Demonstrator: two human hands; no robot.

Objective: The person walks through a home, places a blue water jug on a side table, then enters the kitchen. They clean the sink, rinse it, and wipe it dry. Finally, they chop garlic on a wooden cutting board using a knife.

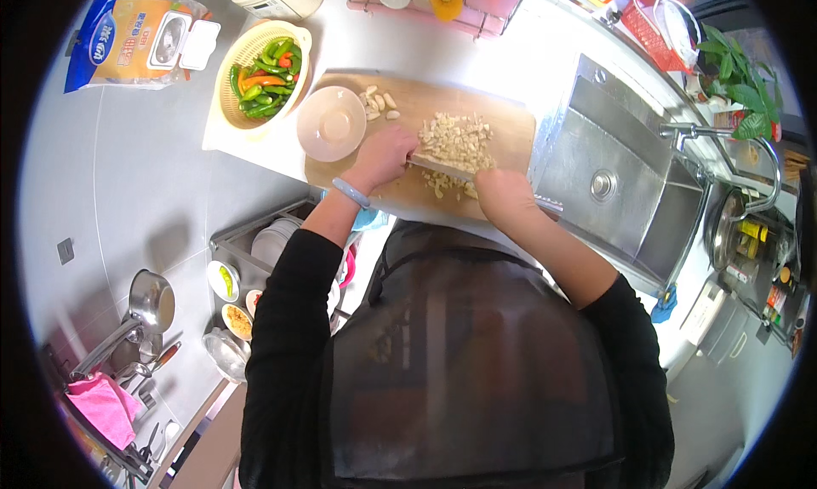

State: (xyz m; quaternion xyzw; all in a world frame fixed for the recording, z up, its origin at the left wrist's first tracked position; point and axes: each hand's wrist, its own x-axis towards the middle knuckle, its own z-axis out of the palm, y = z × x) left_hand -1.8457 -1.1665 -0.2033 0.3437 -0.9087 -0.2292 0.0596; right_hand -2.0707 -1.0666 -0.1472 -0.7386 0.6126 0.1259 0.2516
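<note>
On the wooden cutting board [517,125], a kitchen knife [443,165] lies across chopped garlic [456,138], its blade slanting between my two hands. The closed fingers of my left hand [386,157] are at the blade's left end; a bluish bangle rings that wrist. At the other end, my right hand [504,195] is closed around the knife; its grip is partly hidden from above. More chopped pieces [440,182] lie on the near side of the blade. Whole peeled garlic cloves [380,101] sit beyond my left hand, beside a pale pink bowl [332,124] on the board's left part.
A yellow colander [224,99] of green and red peppers stands left of the board. The steel sink [584,150] with its faucet [775,170] adjoins on the right. A wire rack [479,23] stands behind. Small dishes [223,278] and a metal strainer [224,355] are at lower left.
</note>
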